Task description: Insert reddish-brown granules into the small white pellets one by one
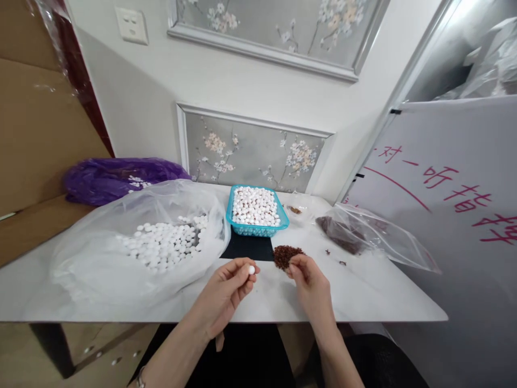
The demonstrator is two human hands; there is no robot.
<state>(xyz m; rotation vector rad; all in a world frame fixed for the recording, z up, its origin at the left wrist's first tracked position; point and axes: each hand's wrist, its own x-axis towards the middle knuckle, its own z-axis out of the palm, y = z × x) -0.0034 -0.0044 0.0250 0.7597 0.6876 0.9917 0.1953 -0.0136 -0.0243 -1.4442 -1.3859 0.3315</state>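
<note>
Left grip: the left hand is pinching one white bead between thumb and forefinger, with the other fingers curling under the palm.
Bead: it is sitting at the fingertips, over the near part of the table, between the two hands and near the pile.
Right grip: the right hand is bunching its fingertips together at the near edge of the pile. I cannot tell whether they are clenching any grains.
Pile: the pile of small brown grains is lying on the table, just right of the mat, with the right fingertips touching or almost touching it.
Mat: the black mat is lying flat beyond the left hand, its left part disappearing under the clear bag.
Basket: the blue basket is standing just behind the mat, holding a heap of white beads up to its rim.
Clear bag: the clear bag is sprawling left of the left hand, its mouth facing the basket and many white beads showing inside.
Purple bag: the purple bag is lying behind the clear bag, against the wall side.
Zip bag: the zip bag is lying well to the right of the pile, holding dark brown matter at its far end.
Crumbs: a few brown crumbs are lying loose between the pile and the zip bag.
Board: the white board with red writing is standing along the table's right edge.
</note>
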